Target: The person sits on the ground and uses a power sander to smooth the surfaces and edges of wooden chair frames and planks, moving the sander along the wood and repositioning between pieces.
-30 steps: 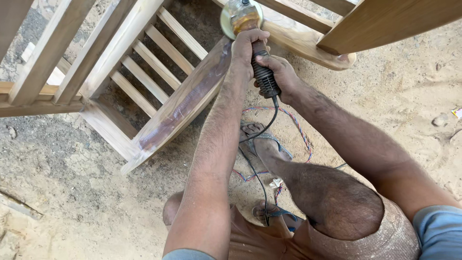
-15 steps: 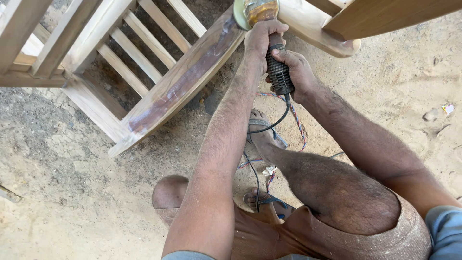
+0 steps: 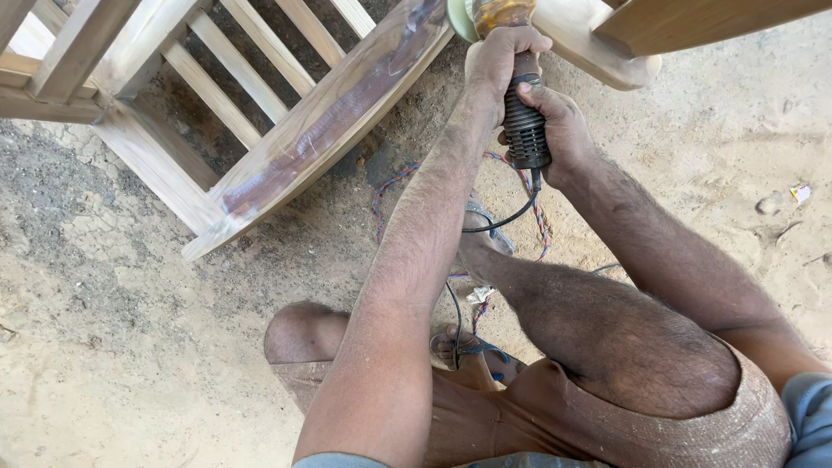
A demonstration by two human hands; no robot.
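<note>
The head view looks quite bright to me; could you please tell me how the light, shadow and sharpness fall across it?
Head view: even daylight, no glare; soft shade under the wooden frame; both hands, left and right, and the power tool are sharp; the tool's head is cut off by the top edge; the pale sandy ground looks slightly washed out.
</note>
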